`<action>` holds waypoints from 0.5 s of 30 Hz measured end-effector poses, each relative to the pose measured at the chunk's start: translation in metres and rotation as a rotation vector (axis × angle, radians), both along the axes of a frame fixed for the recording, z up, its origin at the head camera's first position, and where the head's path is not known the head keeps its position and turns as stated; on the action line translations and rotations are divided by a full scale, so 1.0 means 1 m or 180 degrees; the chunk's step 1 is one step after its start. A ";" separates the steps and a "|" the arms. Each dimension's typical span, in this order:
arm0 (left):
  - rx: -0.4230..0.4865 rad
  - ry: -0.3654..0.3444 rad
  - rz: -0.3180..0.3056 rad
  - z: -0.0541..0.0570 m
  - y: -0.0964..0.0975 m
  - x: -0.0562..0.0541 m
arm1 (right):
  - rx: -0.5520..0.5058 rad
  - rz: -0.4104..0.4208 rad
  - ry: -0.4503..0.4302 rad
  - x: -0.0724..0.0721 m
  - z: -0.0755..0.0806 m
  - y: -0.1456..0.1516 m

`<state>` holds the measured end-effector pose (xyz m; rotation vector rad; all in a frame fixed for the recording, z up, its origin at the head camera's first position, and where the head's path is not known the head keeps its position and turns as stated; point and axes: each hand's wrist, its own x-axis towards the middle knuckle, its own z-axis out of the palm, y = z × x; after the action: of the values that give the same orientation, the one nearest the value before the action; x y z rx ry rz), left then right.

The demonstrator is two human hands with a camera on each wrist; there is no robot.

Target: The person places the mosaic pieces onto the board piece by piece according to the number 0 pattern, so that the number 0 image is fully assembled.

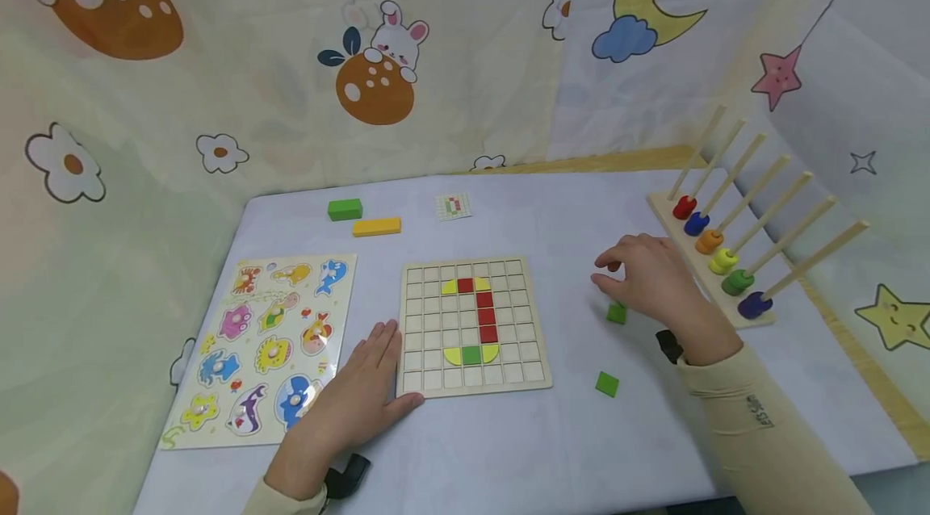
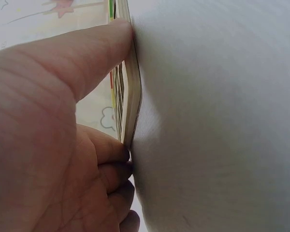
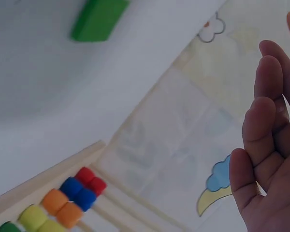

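Observation:
My left hand [image 1: 359,386] lies flat with straight fingers along the left edge of a wooden grid board [image 1: 525,349]. In the left wrist view, its thumb and fingertips touch the board's side [image 2: 132,92]. Red squares [image 1: 486,317], a green square [image 1: 471,355] and yellow rounded pieces [image 1: 452,356] sit in the grid. To the right, my right hand [image 1: 650,277] hovers above the table with thumb and bent index finger apart, nothing between them. Just below it lies a green square piece [image 1: 617,313], partly covered by the hand; another green piece [image 1: 607,384] lies nearer the front.
A wooden peg rack [image 1: 759,317] with upright rods and coloured beads stands at the right, close beside my right hand. An animal puzzle board [image 1: 254,430] lies at the left. Toward the back are a green block [image 1: 345,210], a yellow block [image 1: 376,227] and a small pattern card [image 1: 454,207].

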<state>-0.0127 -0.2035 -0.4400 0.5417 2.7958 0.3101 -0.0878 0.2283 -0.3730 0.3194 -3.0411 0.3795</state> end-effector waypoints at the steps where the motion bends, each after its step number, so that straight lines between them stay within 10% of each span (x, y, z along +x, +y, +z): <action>1: 0.0000 -0.0004 0.0006 0.000 0.000 0.000 | 0.0007 -0.0023 -0.0043 0.000 -0.002 0.004; 15: -0.0017 0.0005 0.0021 -0.002 0.000 0.000 | 0.0161 -0.0299 -0.0495 0.000 -0.028 0.035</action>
<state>-0.0123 -0.2037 -0.4418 0.5319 2.7997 0.3036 -0.0878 0.2635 -0.4010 0.1553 -3.2070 0.3367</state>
